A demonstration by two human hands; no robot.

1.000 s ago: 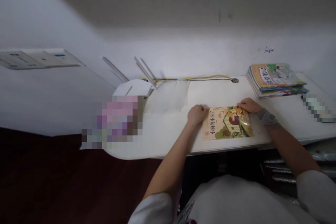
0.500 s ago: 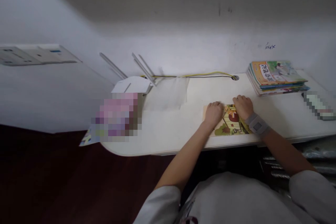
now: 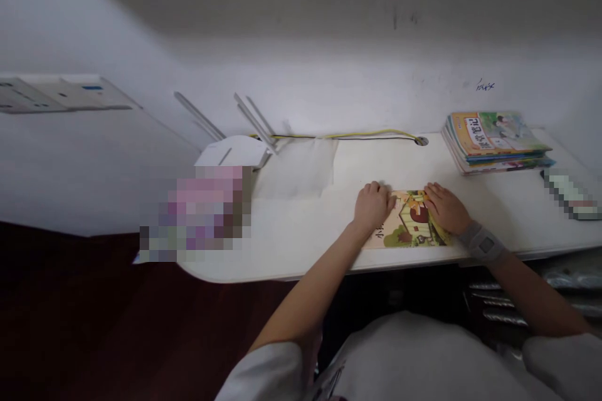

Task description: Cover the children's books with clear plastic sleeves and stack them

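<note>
A picture book (image 3: 416,222) with a cartoon house on its cover lies flat and closed near the front edge of the white desk (image 3: 291,232). At its left side, my left hand (image 3: 373,207) is closed on the book's edge, its fingers curled and thumb against the cover. The undersides of those fingers are hidden. My right hand (image 3: 446,208), with a grey watch band on the wrist, rests on the right side of the cover, fingers stretched out and lying flat.
A stack of booklets (image 3: 498,144) stands at the back right, with a blurred phone-like thing (image 3: 571,194) beside it. To the left are a white router (image 3: 230,150) with antennas, a pixelated pink item (image 3: 207,200) and a translucent sheet (image 3: 296,169). A yellow cable (image 3: 357,133) runs along the wall.
My hands have moved apart, the left one leftward and the right one rightward, uncovering more of the cover. The right fingers have straightened from a curl. The view has shifted slightly.
</note>
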